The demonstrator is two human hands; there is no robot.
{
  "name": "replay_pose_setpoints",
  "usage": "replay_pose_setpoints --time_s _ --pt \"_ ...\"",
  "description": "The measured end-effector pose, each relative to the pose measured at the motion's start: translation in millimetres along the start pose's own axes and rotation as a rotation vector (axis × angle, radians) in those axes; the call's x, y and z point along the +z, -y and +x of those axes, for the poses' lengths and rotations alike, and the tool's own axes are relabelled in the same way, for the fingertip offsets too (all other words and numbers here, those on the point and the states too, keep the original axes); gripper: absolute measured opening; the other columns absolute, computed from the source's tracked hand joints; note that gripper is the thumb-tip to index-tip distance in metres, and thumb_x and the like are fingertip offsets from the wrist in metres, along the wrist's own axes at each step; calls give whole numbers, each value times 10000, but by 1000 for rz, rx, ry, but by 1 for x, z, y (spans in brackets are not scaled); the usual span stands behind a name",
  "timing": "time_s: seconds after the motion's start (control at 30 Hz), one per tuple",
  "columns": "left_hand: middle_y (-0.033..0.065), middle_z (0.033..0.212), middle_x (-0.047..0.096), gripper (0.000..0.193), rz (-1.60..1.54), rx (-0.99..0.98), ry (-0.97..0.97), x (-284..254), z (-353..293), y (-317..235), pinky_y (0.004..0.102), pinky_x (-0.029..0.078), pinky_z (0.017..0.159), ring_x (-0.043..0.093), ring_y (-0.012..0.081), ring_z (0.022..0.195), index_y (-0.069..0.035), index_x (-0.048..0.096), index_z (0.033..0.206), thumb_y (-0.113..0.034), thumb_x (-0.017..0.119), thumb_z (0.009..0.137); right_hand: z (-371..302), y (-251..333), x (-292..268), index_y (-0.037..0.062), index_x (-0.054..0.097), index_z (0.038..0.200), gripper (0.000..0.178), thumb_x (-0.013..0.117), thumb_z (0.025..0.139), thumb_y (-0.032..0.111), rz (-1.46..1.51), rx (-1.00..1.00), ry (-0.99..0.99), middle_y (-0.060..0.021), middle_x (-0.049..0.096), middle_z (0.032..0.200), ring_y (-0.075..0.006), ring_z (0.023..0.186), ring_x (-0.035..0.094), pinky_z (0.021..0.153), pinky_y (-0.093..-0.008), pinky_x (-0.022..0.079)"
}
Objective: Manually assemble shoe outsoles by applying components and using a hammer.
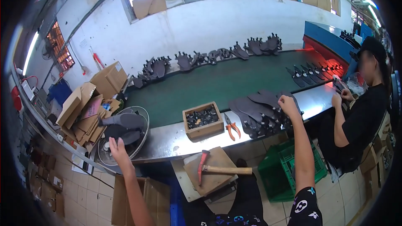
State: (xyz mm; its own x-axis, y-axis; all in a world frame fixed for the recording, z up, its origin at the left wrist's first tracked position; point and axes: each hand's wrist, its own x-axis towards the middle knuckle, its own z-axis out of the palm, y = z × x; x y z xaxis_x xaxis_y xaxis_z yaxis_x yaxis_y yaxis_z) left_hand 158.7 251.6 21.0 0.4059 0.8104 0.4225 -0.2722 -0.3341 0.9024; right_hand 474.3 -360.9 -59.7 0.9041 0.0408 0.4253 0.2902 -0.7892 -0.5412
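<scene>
My left hand (119, 152) is on the left with its fingers stretched out, just below some dark grey sandal soles (125, 121) that overlap the round fan (143, 136). Whether it touches a sole is unclear. Over to the right, my right hand (287, 104) has its fingers curled together at the far edge of a pile of dark soles (255, 109). What it pinches, if anything, is hidden. In front of me a red-headed hammer (226, 170) with a wooden handle lies on a worn board (222, 154).
A wooden box of small black parts (204, 130) and orange-handled pliers (231, 127) sit on the metal ledge. Beyond runs a green conveyor belt (188, 88) with sandals. A co-worker (356, 113) sits at right, near a green crate (276, 171). Cardboard (81, 113) is stacked left.
</scene>
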Motion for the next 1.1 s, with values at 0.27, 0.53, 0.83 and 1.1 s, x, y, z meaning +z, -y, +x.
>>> replay_pose_setpoints --time_s 0.27,0.53,0.83,1.1 --pt "261 1567 263 971 503 633 590 87 -146 -65 531 192 1184 229 437 1462 44 178 1522 -204 770 793 -73 259 -43 51 627 945 150 651 926 198 976 136 270 14 541 646 -55 493 493 436 -198 394" --pt "126 1097 692 362 -4 437 548 37 -190 -60 371 468 984 684 190 985 13 450 1215 -209 619 983 -230 317 -9 67 367 1426 617 644 959 360 1390 -453 771 -207 493 1367 -270 927 705 805 -380 567" --pt "162 898 650 331 -51 -198 728 65 -201 -29 408 529 720 675 257 857 -35 501 1198 -276 603 996 -334 137 26 89 652 1171 430 715 746 106 2 -83 239 -138 674 840 -367 735 670 643 -431 531" --pt "215 1282 560 655 546 437 623 140 -177 10 486 361 1009 505 377 1190 29 440 1392 -299 689 883 -425 154 -48 46 636 1202 268 631 964 170 856 510 141 47 472 591 -48 430 397 389 -228 322"
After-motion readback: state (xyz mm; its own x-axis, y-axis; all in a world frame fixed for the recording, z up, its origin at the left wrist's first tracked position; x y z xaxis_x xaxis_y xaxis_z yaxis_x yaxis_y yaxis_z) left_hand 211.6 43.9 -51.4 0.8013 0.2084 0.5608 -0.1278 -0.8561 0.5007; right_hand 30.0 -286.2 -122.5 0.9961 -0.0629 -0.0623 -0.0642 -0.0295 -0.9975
